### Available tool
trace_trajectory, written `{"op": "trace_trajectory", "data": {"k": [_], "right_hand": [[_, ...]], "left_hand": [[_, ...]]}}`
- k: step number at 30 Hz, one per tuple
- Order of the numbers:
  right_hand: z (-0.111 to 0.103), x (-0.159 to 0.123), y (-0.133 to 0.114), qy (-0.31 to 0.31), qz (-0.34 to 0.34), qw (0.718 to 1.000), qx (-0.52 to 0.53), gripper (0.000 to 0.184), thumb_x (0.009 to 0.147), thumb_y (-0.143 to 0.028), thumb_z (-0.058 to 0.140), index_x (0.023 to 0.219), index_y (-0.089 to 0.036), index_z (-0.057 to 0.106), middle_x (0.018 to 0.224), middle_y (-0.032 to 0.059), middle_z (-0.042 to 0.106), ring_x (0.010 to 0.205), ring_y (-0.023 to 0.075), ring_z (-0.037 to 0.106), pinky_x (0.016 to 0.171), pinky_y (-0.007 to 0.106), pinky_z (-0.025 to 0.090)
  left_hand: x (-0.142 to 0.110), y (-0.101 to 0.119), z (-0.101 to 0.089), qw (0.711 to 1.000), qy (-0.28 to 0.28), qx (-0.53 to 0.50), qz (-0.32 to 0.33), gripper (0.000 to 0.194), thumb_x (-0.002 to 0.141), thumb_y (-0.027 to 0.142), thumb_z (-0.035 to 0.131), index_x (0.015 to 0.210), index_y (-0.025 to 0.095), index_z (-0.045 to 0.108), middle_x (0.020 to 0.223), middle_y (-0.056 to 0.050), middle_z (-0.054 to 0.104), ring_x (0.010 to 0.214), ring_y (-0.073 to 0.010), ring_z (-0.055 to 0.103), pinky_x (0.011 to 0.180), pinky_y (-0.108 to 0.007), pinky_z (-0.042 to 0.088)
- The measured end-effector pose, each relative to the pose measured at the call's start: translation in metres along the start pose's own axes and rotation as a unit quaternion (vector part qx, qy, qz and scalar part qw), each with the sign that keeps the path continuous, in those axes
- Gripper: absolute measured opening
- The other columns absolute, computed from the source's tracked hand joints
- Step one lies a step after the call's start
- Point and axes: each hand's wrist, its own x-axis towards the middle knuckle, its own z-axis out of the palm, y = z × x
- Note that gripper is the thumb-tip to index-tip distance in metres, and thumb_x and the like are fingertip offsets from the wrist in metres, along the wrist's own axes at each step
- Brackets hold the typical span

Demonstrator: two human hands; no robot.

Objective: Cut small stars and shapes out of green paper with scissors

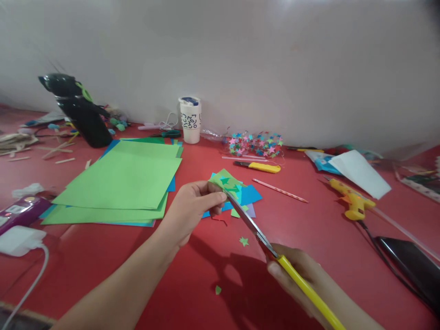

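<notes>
My left hand (pixel 201 201) is closed in a pinch at the middle of the view, on a small piece of green paper that its fingers mostly hide. In my right hand (pixel 295 268) is a pair of scissors (pixel 252 227) with yellow handles. The blade tips reach my left fingertips, and the blades look nearly together. Beyond them lies a small pile of paper scraps (pixel 250 195) in green, blue and purple. A small green paper star (pixel 244 241) rests on the red table (pixel 192 293) below the blades, with a green snippet (pixel 218 290) nearer me.
Green sheets (pixel 120 178) are stacked at left, before a black bottle (pixel 82 112). At the back stand a white cup (pixel 190 120) and star garland (pixel 254 144). A yellow cutter (pixel 263 167), pencil (pixel 280 190) and corded yellow glue gun (pixel 354 199) lie rightward.
</notes>
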Motion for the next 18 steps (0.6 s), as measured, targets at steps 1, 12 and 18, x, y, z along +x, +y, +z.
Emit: {"op": "trace_trajectory", "data": {"k": [1,12,18], "right_hand": [[0.0001,0.0001,0.0002,-0.002,-0.001,1.0,-0.003,0.059,0.079,-0.079,0.026,0.06,-0.023,0.03,0.055,-0.0072,0.025,0.05,0.0113,0.024,0.046,0.026,0.02],[0.0013,0.0034,0.0034,-0.019,0.001,1.0,0.023,0.058,0.077,-0.08,0.027,0.06,-0.024,0.028,0.057,-0.0077,0.022,0.051,0.0112,0.021,0.047,0.026,0.017],[-0.0002,0.0029,0.0004,-0.042,0.025,0.998,0.035,0.059,0.075,-0.082,0.028,0.061,-0.025,0.029,0.054,-0.0081,0.023,0.047,0.0105,0.024,0.043,0.026,0.019]], "left_hand": [[0.0001,0.0,0.0001,1.0,0.002,0.001,0.0,0.016,0.07,0.021,0.067,0.058,0.015,0.058,0.052,0.004,0.054,0.048,-0.0061,0.047,0.051,-0.02,0.038],[0.0012,-0.0024,-0.0008,1.0,0.003,0.007,0.008,0.015,0.07,0.021,0.066,0.059,0.016,0.058,0.053,0.004,0.054,0.049,-0.0063,0.047,0.051,-0.02,0.038],[0.0007,-0.0001,0.0005,0.998,0.029,0.045,0.04,0.013,0.071,0.021,0.064,0.061,0.015,0.058,0.055,0.004,0.054,0.051,-0.0062,0.047,0.053,-0.02,0.038]]}}
